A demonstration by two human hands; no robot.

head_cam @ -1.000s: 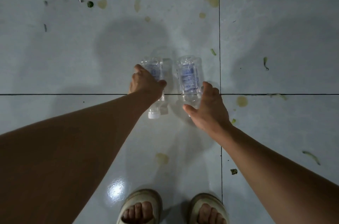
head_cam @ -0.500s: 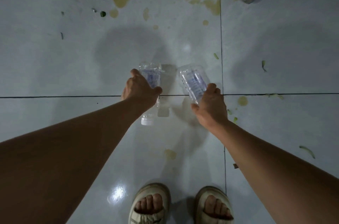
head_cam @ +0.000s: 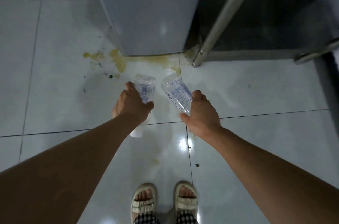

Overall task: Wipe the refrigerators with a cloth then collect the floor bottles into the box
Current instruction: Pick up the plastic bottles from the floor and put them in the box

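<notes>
Two clear plastic bottles with blue printed labels are in the person's hands above the white tiled floor, in front of a grey refrigerator. The left hand grips the left bottle around its body, fingers curled over it, white cap end pointing down toward the feet. The right hand grips the right bottle near its neck, thumb and fingers wrapped round it, base tilted up and away. The bottles are close together but apart.

The step in hand appears to be carrying both to the box, which is not in view. Recommended practice: keep each grip firm on the thin walls without crushing them, and step around the yellowish spill at the refrigerator base, which is likely slippery.
</notes>
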